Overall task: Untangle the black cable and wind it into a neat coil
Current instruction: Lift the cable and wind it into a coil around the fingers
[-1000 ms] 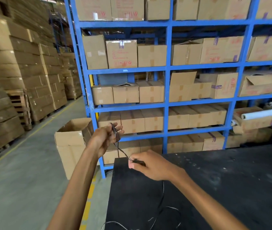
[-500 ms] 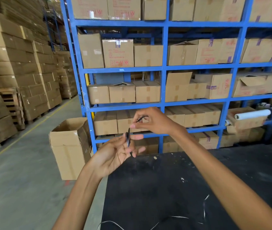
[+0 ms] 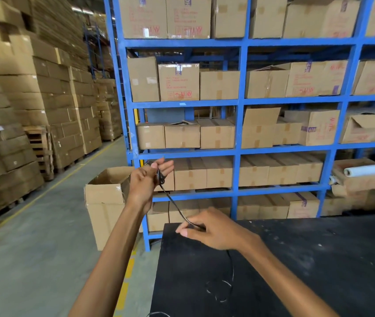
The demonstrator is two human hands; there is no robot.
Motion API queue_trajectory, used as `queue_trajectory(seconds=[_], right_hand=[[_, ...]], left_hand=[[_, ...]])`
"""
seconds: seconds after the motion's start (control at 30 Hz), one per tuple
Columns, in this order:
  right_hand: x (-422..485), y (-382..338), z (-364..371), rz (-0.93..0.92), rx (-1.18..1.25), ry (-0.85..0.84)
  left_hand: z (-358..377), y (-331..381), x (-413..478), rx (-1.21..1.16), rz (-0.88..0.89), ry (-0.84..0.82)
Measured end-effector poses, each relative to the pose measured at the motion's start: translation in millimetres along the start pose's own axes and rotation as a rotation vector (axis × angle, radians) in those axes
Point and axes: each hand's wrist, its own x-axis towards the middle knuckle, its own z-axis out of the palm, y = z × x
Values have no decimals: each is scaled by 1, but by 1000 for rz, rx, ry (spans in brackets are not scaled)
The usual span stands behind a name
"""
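A person stands at a black table (image 3: 319,259) in a warehouse aisle, both bare hands on a thin black cable (image 3: 174,203). The left hand (image 3: 146,181) is raised in front of the blue shelving rack (image 3: 237,104), fingers partly curled, with a small bunch of cable loops gathered against its palm and thumb. From there a single strand runs down and to the right to the right hand (image 3: 214,227), which hovers just over the near-left corner of the table and pinches the cable between thumb and fingers, the rest of the hand loosely closed. Below the right wrist the cable drops onto the table and lies in loose, uneven curls near the front edge. An open cardboard box (image 3: 104,202) stands on the floor beside the rack, behind the left forearm. Rows of sealed cartons fill the rack's shelves.
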Motion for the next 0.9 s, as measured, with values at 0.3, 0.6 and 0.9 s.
queue_trajectory(seconds=[0.3,0.6,0.9], right_hand=[[13,-28,-117,-62,-262,333],[39,29,-84,60,-59,261],[17,-4,2,99,36,65]], left_hand=[[22,-1,-53,253,-182,-539],[40,31,-58,-522,-205,-544],[19,20,-13,267,58,-247]])
